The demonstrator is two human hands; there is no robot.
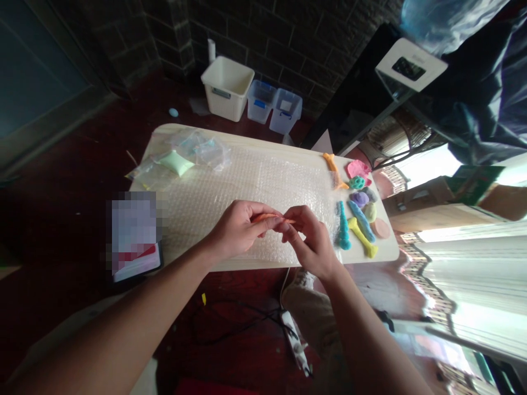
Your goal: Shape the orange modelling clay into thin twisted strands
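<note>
Both of my hands meet above a sheet of bubble wrap spread over the pale table. Between the fingers is a thin strip of orange modelling clay, mostly covered by them. My left hand pinches its left part, thumb on top. My right hand has thumb and fingertips closed on the right end. Just right of my right hand lie a teal clay stick, a yellow bone-shaped clay piece and a blue clay roll. An orange bone-shaped piece lies farther back.
At the table's far left are clear plastic bags and a pale green packet. Pink clay and several coloured lumps sit at the right end. Beyond the table stand a white bin and two clear boxes. A power strip lies below.
</note>
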